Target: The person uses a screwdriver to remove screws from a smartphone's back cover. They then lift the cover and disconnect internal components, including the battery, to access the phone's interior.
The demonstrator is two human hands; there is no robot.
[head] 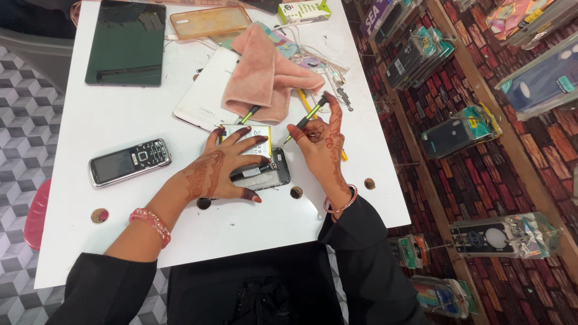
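My left hand (224, 168) lies flat on an opened phone (278, 173) near the table's front edge, fingers spread over its white battery (260, 130). My right hand (322, 141) holds a small green-and-black screwdriver (307, 117), its tip pointing down toward the phone's upper right corner. A second green-tipped tool (248, 114) lies just beyond the battery, partly under a pink cloth (265, 72).
On the white table (108, 120) lie a grey keypad phone (129, 161), a dark tablet (126, 42), a white tablet (205, 96), an orange phone case (209, 21), a small box (304, 11) and cables. Packaged phone cases (460, 129) hang at the right.
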